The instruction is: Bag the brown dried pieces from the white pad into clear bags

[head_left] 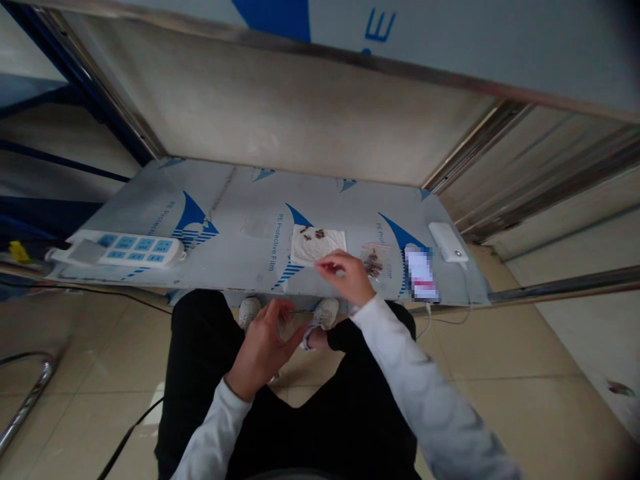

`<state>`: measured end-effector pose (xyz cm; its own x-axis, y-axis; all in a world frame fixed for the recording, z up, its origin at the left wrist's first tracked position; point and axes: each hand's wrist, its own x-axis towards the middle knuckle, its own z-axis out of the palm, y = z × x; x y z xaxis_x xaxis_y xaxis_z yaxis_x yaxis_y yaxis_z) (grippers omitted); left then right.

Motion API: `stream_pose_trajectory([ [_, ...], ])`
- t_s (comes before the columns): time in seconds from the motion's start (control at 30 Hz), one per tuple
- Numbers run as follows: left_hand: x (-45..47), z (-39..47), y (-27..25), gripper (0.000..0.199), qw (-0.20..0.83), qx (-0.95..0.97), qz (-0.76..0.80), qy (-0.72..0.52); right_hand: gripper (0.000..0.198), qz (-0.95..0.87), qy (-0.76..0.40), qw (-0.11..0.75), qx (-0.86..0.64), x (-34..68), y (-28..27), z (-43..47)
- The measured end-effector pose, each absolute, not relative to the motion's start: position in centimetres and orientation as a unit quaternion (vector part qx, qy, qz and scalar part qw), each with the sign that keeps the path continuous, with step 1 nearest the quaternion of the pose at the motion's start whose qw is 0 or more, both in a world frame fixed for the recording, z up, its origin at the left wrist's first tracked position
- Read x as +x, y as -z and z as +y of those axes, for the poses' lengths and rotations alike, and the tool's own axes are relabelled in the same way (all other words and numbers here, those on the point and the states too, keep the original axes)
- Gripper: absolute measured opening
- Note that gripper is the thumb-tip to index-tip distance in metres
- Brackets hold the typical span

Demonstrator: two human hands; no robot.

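My left hand (265, 340) is held above my lap, in front of the table edge. Its fingers curl toward the thumb around a faint, see-through shape that I cannot make out. Over the near edge of a white tissue (313, 250), my right hand (350, 277) has thumb and forefinger pinched together; whatever is between the tips is too small to tell. Several small dark brown pieces (320, 234) lie on the tissue. To the right of it, close to my right hand, is a clear plastic bag (379, 257) with more brown pieces inside.
The low table (240, 193) is covered with printed protective film. A white power strip (145, 250) lies at its left end. At the right are a phone (421, 273) and a white power bank (449, 243) with cables. A shelf (450, 47) overhangs the back.
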<state>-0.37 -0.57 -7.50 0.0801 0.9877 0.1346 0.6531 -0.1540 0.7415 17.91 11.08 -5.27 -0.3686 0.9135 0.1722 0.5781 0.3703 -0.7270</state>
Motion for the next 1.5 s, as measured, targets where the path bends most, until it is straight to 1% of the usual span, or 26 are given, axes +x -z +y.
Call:
stream_pose_trajectory([
  [0.03, -0.6, -0.8, 7.6, 0.027, 0.256, 0.680, 0.605, -0.326, 0.016, -0.765, -0.234, 0.266, -0.537, 18.2, 6.2, 13.5],
  [0.07, -0.8, -1.0, 7.7, 0.028, 0.256, 0.675, 0.611, -0.326, 0.020, -0.764, -0.189, 0.218, -0.578, 18.3, 7.1, 16.0],
  [0.17, -1.2, -1.8, 7.7, 0.032, 0.256, 0.663, 0.624, -0.324, 0.029, -0.773, -0.160, 0.171, -0.590, 18.0, 9.6, 21.6],
  [0.23, -1.6, -2.1, 7.8, 0.034, 0.265, 0.655, 0.628, -0.325, 0.027, -0.788, -0.156, 0.148, -0.577, 17.4, 10.8, 23.5],
  [0.37, -2.4, -2.4, 7.8, 0.038, 0.288, 0.642, 0.629, -0.329, 0.021, -0.813, -0.146, 0.091, -0.556, 16.9, 11.9, 24.3],
  [0.47, -2.8, -2.4, 8.1, 0.040, 0.288, 0.639, 0.631, -0.334, 0.024, -0.818, -0.132, 0.060, -0.557, 16.9, 12.2, 24.2],
  [0.67, -3.0, -2.5, 8.8, 0.040, 0.297, 0.641, 0.628, -0.326, 0.026, -0.804, -0.102, 0.019, -0.586, 16.2, 12.4, 24.4],
  [0.8, -3.2, -2.4, 8.6, 0.038, 0.297, 0.638, 0.628, -0.331, 0.026, -0.794, -0.098, 0.007, -0.599, 16.0, 12.2, 24.4],
  [0.93, -3.3, -2.0, 8.5, 0.038, 0.302, 0.635, 0.628, -0.334, 0.022, -0.787, -0.110, 0.017, -0.607, 16.1, 12.0, 24.4],
  [1.1, -3.0, -1.0, 8.0, 0.037, 0.301, 0.639, 0.620, -0.342, 0.018, -0.767, -0.134, 0.057, -0.625, 16.2, 11.2, 24.9],
  [1.27, -2.9, 0.5, 6.7, 0.037, 0.287, 0.643, 0.611, -0.361, 0.019, -0.763, -0.173, 0.130, -0.609, 15.9, 7.4, 22.6],
  [1.33, -2.6, 1.2, 6.0, 0.037, 0.278, 0.646, 0.609, -0.367, 0.023, -0.766, -0.219, 0.189, -0.574, 15.8, 4.7, 19.5],
  [1.4, -2.0, 1.9, 5.3, 0.039, 0.269, 0.647, 0.605, -0.379, 0.024, -0.745, -0.345, 0.292, -0.491, 15.8, 1.7, 15.7],
  [1.43, -1.6, 2.2, 4.9, 0.040, 0.264, 0.647, 0.601, -0.388, 0.023, -0.732, -0.411, 0.301, -0.452, 15.9, 0.3, 13.9],
  [1.5, -0.7, 2.7, 4.0, 0.040, 0.259, 0.649, 0.589, -0.406, 0.023, -0.717, -0.502, 0.265, -0.404, 15.9, -2.1, 10.8],
])
